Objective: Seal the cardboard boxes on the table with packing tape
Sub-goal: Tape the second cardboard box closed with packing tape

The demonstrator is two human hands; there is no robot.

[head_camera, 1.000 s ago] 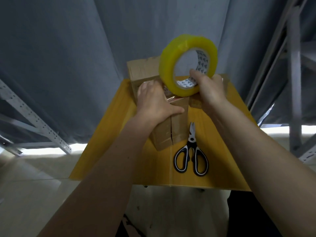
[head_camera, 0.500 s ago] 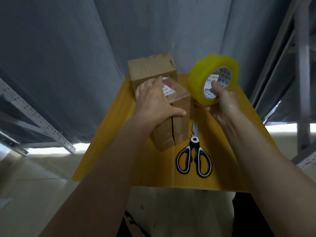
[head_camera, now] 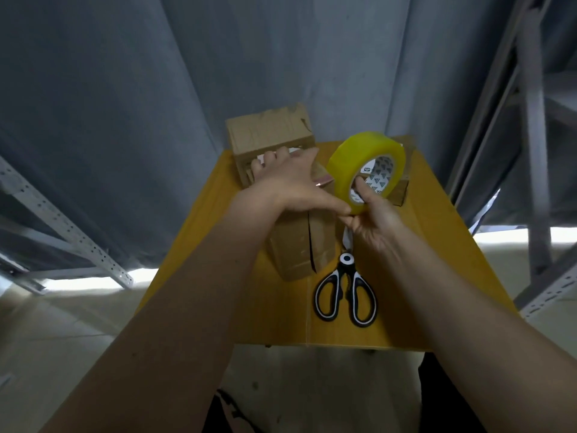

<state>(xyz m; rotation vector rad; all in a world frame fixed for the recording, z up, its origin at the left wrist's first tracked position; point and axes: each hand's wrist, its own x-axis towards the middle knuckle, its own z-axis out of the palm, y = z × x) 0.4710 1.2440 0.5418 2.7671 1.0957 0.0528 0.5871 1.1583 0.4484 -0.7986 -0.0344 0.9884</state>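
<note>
While the yellow table [head_camera: 237,295] bears two cardboard boxes, the near box [head_camera: 299,245] lies under the left hand [head_camera: 287,182], fingers spread flat on top. Behind stands the far box [head_camera: 268,129]. Right hand [head_camera: 371,217] pinches the tape roll [head_camera: 352,154], above scissors [head_camera: 345,292].

A grey-blue fabric curtain [head_camera: 281,57] hangs in broad folds across the back of the room, filling the upper part of the view. A yellow wooden table [head_camera: 437,260] stands in front of it, its far edge close to the cloth. To the left, pale grey perforated metal shelving struts [head_camera: 62,220] slant down toward the floor; a similar grey metal rack frame [head_camera: 534,151] rises on the right. The pale, dull floor [head_camera: 46,332] shows bright strips of light [head_camera: 87,281] under the curtain's hem on both sides.
</note>
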